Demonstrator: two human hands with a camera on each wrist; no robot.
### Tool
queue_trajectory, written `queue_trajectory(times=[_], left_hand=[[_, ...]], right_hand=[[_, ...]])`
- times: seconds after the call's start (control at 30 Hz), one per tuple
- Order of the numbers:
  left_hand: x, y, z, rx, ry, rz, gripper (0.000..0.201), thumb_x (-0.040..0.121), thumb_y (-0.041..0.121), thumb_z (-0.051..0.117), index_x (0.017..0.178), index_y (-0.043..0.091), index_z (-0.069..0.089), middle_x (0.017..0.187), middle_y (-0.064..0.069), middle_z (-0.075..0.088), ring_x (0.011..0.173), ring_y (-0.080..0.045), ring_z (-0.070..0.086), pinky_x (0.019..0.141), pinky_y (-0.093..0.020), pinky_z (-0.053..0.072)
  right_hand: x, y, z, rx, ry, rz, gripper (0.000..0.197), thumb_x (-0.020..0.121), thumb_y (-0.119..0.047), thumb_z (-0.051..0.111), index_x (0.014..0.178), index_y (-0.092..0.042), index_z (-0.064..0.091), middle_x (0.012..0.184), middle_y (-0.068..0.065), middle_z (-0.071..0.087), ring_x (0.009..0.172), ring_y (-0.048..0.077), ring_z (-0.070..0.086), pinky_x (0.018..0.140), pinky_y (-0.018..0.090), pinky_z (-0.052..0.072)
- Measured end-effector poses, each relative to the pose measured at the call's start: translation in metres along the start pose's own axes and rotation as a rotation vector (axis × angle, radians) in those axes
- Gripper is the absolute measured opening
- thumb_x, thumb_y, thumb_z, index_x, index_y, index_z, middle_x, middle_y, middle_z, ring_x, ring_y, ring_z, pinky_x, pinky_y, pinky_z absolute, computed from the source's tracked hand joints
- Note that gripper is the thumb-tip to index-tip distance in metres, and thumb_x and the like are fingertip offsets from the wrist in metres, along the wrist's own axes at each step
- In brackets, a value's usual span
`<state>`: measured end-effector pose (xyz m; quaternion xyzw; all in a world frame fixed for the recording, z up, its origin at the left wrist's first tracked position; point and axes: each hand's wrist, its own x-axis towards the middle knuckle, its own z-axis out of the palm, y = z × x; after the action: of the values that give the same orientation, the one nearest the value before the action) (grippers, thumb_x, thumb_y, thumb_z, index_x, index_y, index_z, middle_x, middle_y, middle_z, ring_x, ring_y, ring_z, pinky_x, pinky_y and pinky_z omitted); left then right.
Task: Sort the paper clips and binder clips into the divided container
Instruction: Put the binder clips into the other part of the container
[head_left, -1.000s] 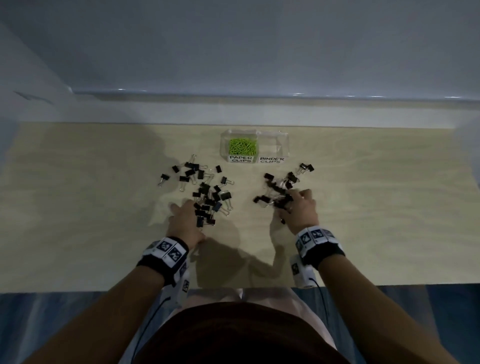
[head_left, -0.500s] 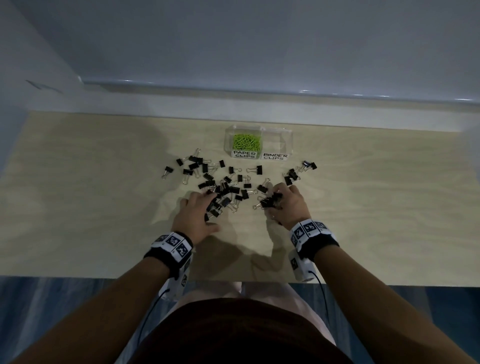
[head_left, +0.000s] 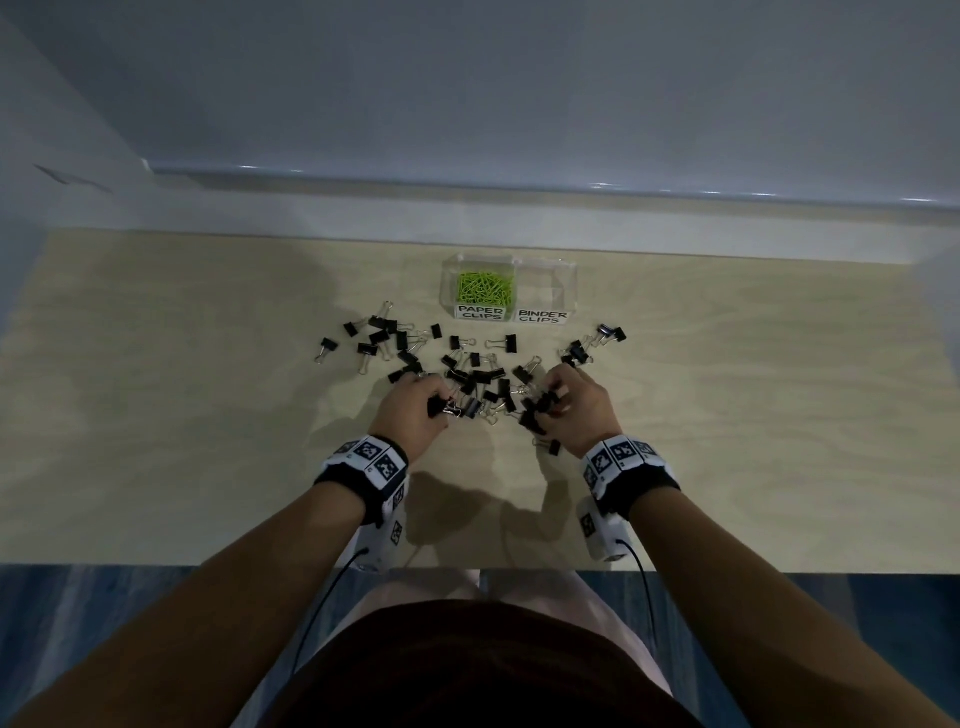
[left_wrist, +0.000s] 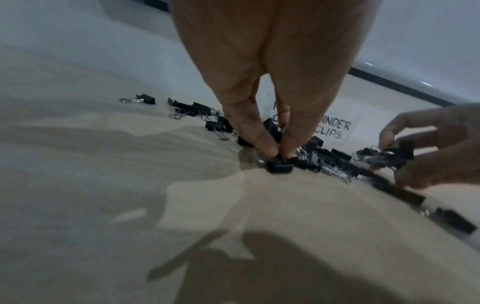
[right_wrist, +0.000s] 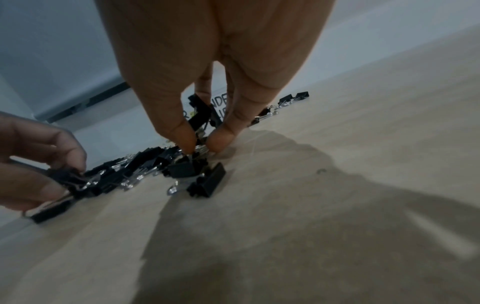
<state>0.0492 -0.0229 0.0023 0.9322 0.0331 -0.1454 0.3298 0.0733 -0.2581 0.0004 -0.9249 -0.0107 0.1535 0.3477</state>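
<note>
Paper clips (head_left: 484, 289) fill container (head_left: 569, 270) left compartment.

Bare staged desk (head_left: 208, 441), labelled container (head_left: 509, 291)

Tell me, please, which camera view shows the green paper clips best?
The head view: the green paper clips lie in plain sight in the container's left compartment. The left wrist view hides them behind fingers; the right wrist view shows only a tiny green speck.

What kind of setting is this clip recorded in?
Probably a staged tabletop workstation, not a working office: a bare pale wood table against a plain wall, a clear divided container hand-labelled for paper and binder clips, and black binder clips scattered for sorting.
</note>
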Motion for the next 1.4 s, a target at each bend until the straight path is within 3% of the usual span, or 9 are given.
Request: queue_trajectory(times=[0.2,0.37,0.57,0.7,0.87,0.97,1.07,1.27,1.4], left_hand=[[0.02,0.029,-0.005,-0.175,-0.027,0.006,0.015,0.076,0.008,0.072,0.086,0.013,0.063,0.09,0.0,0.066,0.081,-0.013,0.062,0.076,-0.029,0.056],[0.061,0.085,-0.019,-0.195,-0.004,0.078,0.017,0.078,0.016,0.071,0.092,0.014,0.061,0.095,0.004,0.065,0.082,-0.009,0.06,0.069,-0.013,0.046],[0.127,0.142,-0.031,-0.071,0.054,0.102,0.021,0.078,0.012,0.071,0.097,0.009,0.063,0.099,-0.005,0.065,0.089,-0.021,0.062,0.079,-0.032,0.053],[0.129,0.141,-0.03,0.067,0.039,0.112,0.036,0.081,0.014,0.069,0.115,0.007,0.06,0.115,-0.012,0.062,0.104,-0.026,0.059,0.092,-0.036,0.049],[0.091,0.092,-0.003,0.154,-0.073,0.164,0.027,0.083,0.016,0.065,0.109,0.017,0.06,0.12,-0.002,0.056,0.104,-0.019,0.057,0.093,-0.032,0.049],[0.081,0.08,0.017,0.306,-0.26,0.205,0.052,0.079,0.028,0.07,0.127,0.021,0.051,0.14,-0.007,0.038,0.127,-0.027,0.039,0.1,-0.044,0.044],[0.079,0.081,0.027,0.388,-0.274,0.217,0.056,0.081,0.035,0.067,0.132,0.023,0.047,0.145,-0.011,0.029,0.134,-0.031,0.026,0.102,-0.05,0.041],[0.08,0.08,0.037,0.391,-0.217,0.206,0.034,0.084,0.014,0.062,0.118,0.014,0.059,0.114,-0.01,0.049,0.111,-0.029,0.042,0.087,-0.045,0.048],[0.08,0.079,0.039,0.352,-0.224,0.181,0.028,0.081,0.012,0.06,0.108,0.013,0.058,0.112,-0.01,0.049,0.107,-0.029,0.045,0.087,-0.044,0.048]], right_hand=[[0.004,0.01,-0.003,0.144,0.038,0.071,0.031,0.068,-0.003,0.073,0.082,-0.024,0.056,0.083,0.0,0.065,0.077,0.021,0.066,0.068,0.028,0.055],[0.025,-0.005,-0.033,0.226,0.102,0.09,0.028,0.068,-0.003,0.077,0.083,-0.02,0.06,0.083,-0.002,0.066,0.076,0.016,0.065,0.072,0.026,0.055],[0.096,-0.051,-0.081,0.126,0.222,0.045,0.027,0.072,-0.004,0.074,0.094,-0.012,0.061,0.094,0.006,0.068,0.085,0.016,0.065,0.076,0.028,0.057],[0.128,-0.066,-0.092,-0.054,0.055,0.07,0.048,0.072,-0.01,0.077,0.116,-0.017,0.059,0.109,0.005,0.066,0.096,0.017,0.062,0.086,0.03,0.053],[0.111,-0.02,-0.101,-0.156,0.118,0.11,0.038,0.076,0.006,0.059,0.105,-0.02,0.063,0.107,0.003,0.065,0.095,0.018,0.062,0.085,0.032,0.055],[0.094,0.014,-0.086,-0.317,-0.072,0.139,0.056,0.073,0.01,0.058,0.114,-0.029,0.061,0.128,0.0,0.052,0.111,0.023,0.053,0.092,0.037,0.051],[0.081,0.03,-0.072,-0.475,-0.198,0.053,0.069,0.075,0.01,0.049,0.129,-0.033,0.05,0.141,-0.006,0.035,0.123,0.027,0.035,0.098,0.038,0.045],[0.066,0.051,-0.056,-0.35,0.023,-0.017,0.022,0.08,0.0,0.057,0.093,-0.014,0.07,0.103,0.01,0.055,0.094,0.034,0.055,0.08,0.042,0.052],[0.056,0.056,-0.054,-0.273,0.059,-0.016,0.013,0.077,-0.01,0.064,0.088,-0.01,0.069,0.087,0.012,0.056,0.078,0.032,0.057,0.069,0.036,0.05]])
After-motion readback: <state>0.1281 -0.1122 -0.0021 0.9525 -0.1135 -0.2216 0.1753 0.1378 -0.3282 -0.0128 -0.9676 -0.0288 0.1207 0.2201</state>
